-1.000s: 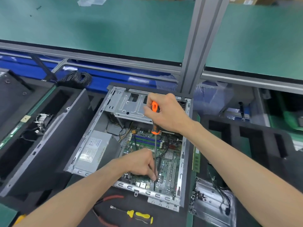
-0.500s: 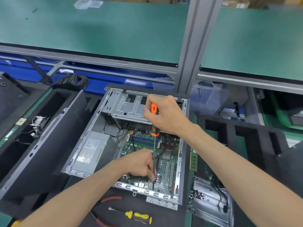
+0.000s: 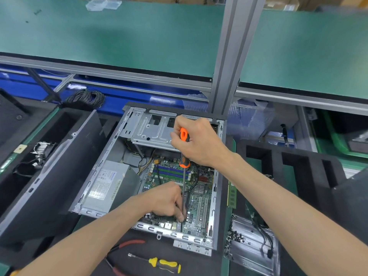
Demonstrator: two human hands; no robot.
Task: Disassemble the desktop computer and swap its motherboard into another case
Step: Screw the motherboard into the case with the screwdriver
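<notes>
An open grey computer case (image 3: 214, 198) lies flat in front of me, with the green motherboard (image 3: 201, 196) inside. My right hand (image 3: 197, 143) grips the orange-and-black handle of a long screwdriver (image 3: 184, 156) held upright over the board. Its shaft runs down to the board's near edge. My left hand (image 3: 167, 200) rests on the board there, fingers pinched around the shaft near its tip. The tip itself is hidden by my fingers. A silver power supply (image 3: 107, 186) sits in the case's left half, a drive cage (image 3: 153, 130) at the far end.
A dark side panel (image 3: 49, 170) leans left of the case. A yellow screwdriver (image 3: 159, 262) and red-handled pliers (image 3: 127, 246) lie near me. A metal plate with cables (image 3: 253, 246) and a green memory stick (image 3: 232, 197) lie right. Black foam trays (image 3: 288, 168) flank the case.
Both hands hold about the same pose on the screwdriver. The view has drifted slightly, so the case sits a little lower left in frame.
</notes>
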